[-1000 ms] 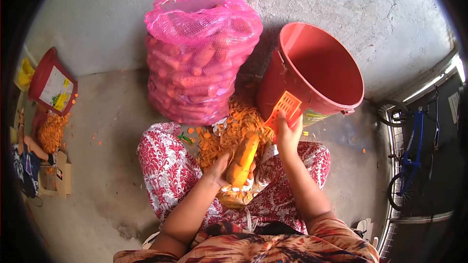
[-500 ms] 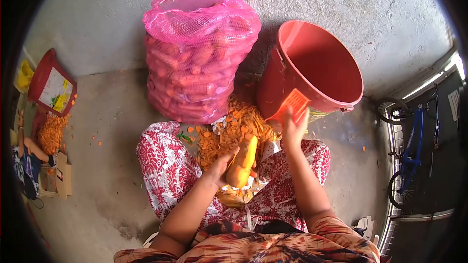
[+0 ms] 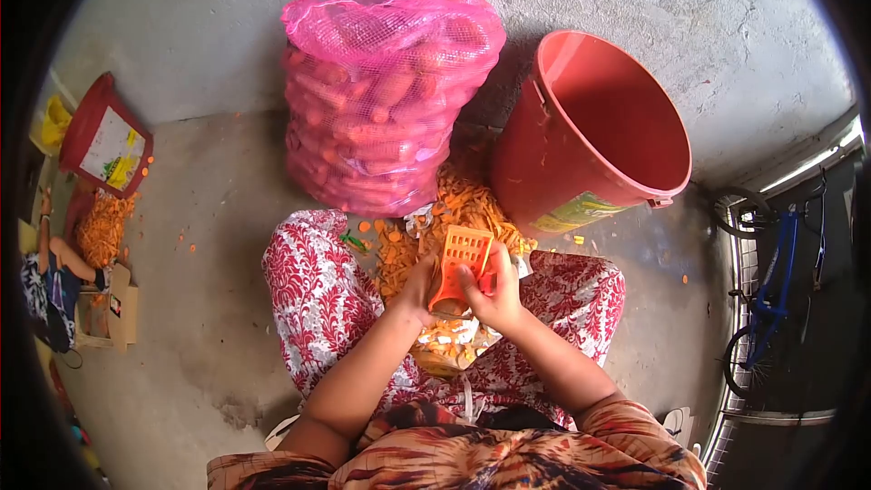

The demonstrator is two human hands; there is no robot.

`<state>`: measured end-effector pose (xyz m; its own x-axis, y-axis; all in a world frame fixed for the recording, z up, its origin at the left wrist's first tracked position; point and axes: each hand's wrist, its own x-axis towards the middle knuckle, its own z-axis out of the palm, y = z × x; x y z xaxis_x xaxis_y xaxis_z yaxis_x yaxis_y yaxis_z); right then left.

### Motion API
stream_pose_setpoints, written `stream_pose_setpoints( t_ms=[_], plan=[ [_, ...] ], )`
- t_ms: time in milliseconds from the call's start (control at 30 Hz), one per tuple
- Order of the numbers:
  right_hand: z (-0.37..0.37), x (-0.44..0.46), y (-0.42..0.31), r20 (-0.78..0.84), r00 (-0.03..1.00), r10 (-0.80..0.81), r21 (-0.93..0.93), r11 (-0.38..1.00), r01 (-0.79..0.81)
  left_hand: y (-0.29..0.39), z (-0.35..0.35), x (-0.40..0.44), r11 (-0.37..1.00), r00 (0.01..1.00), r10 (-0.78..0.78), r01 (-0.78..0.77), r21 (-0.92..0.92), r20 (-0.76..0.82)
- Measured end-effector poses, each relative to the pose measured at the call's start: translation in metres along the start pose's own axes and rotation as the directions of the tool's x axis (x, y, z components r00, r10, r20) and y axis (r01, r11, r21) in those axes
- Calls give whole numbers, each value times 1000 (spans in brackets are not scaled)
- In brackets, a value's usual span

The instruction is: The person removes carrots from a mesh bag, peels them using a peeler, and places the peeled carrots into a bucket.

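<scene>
My right hand [image 3: 491,290] is closed on an orange slotted plastic tool [image 3: 466,259], its thumb pressed on the tool's face. The tool is over the peeled yellow-orange vegetable, which is almost wholly hidden behind it. Beside the tool on the left, my left hand [image 3: 418,289] is curled round the vegetable from the side. Orange peelings [image 3: 476,205] lie heaped on the floor just beyond both hands, and more scraps [image 3: 441,345] lie between my legs.
A pink mesh sack [image 3: 376,127] full of carrots stands ahead. Right of it, a red bucket [image 3: 553,159] leans toward me. At far left, a person [image 3: 62,277] sits near another red bucket [image 3: 109,141] and a cardboard box [image 3: 122,308]. A blue bicycle [image 3: 780,272] is at far right.
My right hand has brought the orange tool down and left from beside the red bucket onto the vegetable, now hidden. The view has shifted slightly.
</scene>
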<state>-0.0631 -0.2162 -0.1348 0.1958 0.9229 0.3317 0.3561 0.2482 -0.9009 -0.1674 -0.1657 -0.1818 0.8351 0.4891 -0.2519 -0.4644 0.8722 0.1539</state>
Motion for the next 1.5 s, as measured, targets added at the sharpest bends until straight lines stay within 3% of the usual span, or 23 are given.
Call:
stream_pose_setpoints(
  t_ms=[67,167,267,400,433,500,533,567,600,633,733,833,933,1000,1067,1133,1167,1200,1267,1367,1400,1467,1500],
  plan=[
    [0,-1,0,26,1000,6,-33,999,-5,0,-19,3,998,990,-32,38,-41,137],
    [0,-3,4,31,992,118,40,992,-120,2,-16,4,990,996,-42,52,131,-78],
    [-1,2,7,31,974,224,122,966,-226,2,3,1,996,979,36,-18,88,-201],
    [1,12,3,9,952,307,179,936,-304,7,5,3,999,996,10,-5,51,-93],
    [2,12,4,-24,952,304,213,932,-292,7,3,3,997,987,21,-8,78,-159],
    [9,11,17,-88,952,294,282,924,-260,9,1,-2,997,995,11,-4,77,-102],
    [3,16,29,-139,961,240,193,958,-212,9,-1,-6,997,997,7,-1,77,-74],
    [-5,25,39,-292,853,432,324,884,-336,8,-5,-10,984,997,-69,76,160,-47],
    [-20,38,48,-393,830,396,336,902,-272,5,-9,-12,958,989,-147,149,244,-24],
    [-34,53,51,-489,796,357,334,920,-206,-7,-3,-11,934,973,-24,104,343,-229],
    [-50,57,54,-495,815,301,311,937,-157,-10,1,-12,968,949,-201,231,100,-244],
    [-35,39,32,-323,853,411,415,871,-263,-2,15,-9,975,961,-171,197,104,-217],
    [-11,24,21,-221,925,308,469,865,-176,2,-7,4,983,986,-141,128,131,87],
    [-5,16,10,-151,971,183,364,924,-117,4,-5,0,994,996,-86,85,73,13],
    [-7,7,18,1,1000,-15,16,1000,15,-1,-1,-4,999,997,-42,43,6,-64],
    [-12,21,19,-217,975,35,-157,985,-71,-4,-9,-6,990,993,-103,108,91,-51],
    [-17,32,37,-414,909,38,-125,987,-98,-4,-11,-6,979,982,-187,186,82,12],
    [-22,44,35,-501,829,251,238,960,-147,-4,-12,-6,961,960,-270,264,77,75],
    [-40,48,38,-542,821,177,171,980,-98,-3,-6,-6,965,966,-258,258,53,-7],
    [-26,32,-4,-352,896,270,363,922,-135,-1,-13,-6,979,980,-200,199,45,10],
    [-15,22,3,-349,937,-7,146,987,62,-2,-11,-5,987,987,-158,158,19,-10],
    [-3,4,12,-164,979,-123,-39,992,119,-2,-4,0,997,996,-71,70,-30,-53],
    [-2,1,-1,-114,991,-69,-88,994,59,-1,9,-4,999,996,-35,35,-10,-79]
  ],
)
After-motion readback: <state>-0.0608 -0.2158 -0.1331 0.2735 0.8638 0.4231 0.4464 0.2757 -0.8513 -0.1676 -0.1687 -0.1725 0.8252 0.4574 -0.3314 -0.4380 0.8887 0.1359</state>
